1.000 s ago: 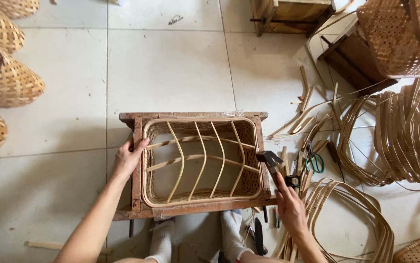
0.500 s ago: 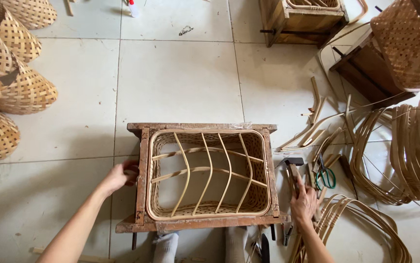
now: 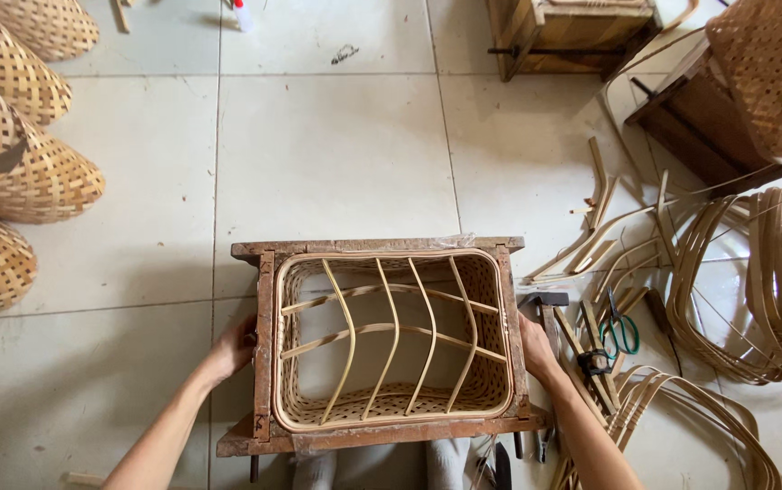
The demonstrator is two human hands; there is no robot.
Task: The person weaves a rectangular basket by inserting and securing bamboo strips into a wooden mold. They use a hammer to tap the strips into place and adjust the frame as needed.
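Head view: left hand (image 3: 232,349), right hand (image 3: 534,347) clasp opposite sides of wooden frame (image 3: 264,340) holding half-woven basket (image 3: 391,338) on tiled floor (image 3: 336,163).

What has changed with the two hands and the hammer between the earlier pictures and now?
The right hand let go of the hammer, which now lies on the floor, and moved to the right side of the wooden frame. The left hand stayed on the frame's left side. The woven basket remains inside the frame.
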